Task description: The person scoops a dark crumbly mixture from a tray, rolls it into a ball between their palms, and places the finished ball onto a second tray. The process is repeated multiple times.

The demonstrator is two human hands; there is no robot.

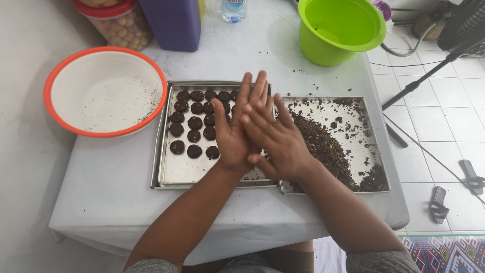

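Your left hand (pixel 233 132) and right hand (pixel 277 135) press flat together, contents hidden; crumbs may drop beside the tray (pixel 166 174) onto the desk (pixel 108 194).

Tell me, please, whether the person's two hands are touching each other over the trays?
Touching: the head view shows the right hand laid flat across the left hand, palms pressed together with no gap.

Left hand (pixel 235 132) and right hand (pixel 277 136) pressed palm to palm, fingers spread, above two steel trays: left tray (pixel 172 174) lined with rows of dark round balls (pixel 194 121), right tray (pixel 376 169) strewn with a dark crumbly mixture (pixel 323 146).
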